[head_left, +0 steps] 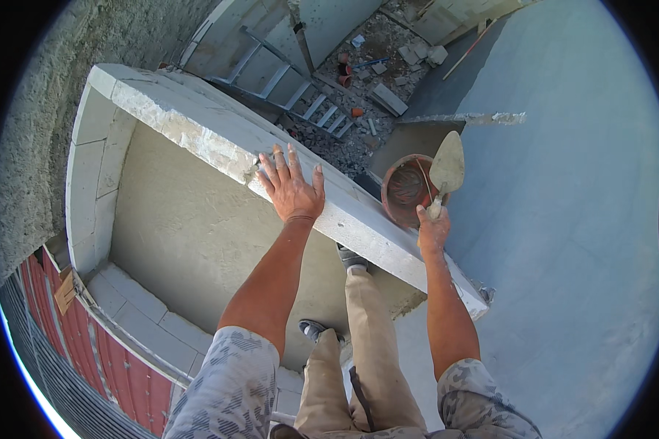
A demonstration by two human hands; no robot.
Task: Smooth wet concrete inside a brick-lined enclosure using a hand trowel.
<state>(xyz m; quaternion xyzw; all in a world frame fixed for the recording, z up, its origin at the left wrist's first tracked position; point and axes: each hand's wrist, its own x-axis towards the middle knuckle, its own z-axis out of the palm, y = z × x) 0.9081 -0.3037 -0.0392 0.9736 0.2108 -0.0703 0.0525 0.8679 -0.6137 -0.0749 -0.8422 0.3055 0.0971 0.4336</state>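
Observation:
My left hand [293,192] lies flat with its fingers spread on the top of a low white block wall [190,136], which runs diagonally in front of me. A patch of grey mortar sits on the wall's edge by its fingertips. My right hand [433,233] is wrapped round the handle of a pointing trowel [447,162], whose mortar-smeared blade points away from me. Beside the trowel, on the far side of the wall's top, stands a reddish-brown bucket [392,208]. Wet grey residue coats its inside, and the blade covers part of its rim.
Below the wall's far side, a metal ladder [274,78] leans near rubble [377,66] and a loose pale block [389,99]. A smooth grey surface [556,219] spreads to the right. My feet stand on a plastered floor [190,197] bordered by pale blocks [91,172].

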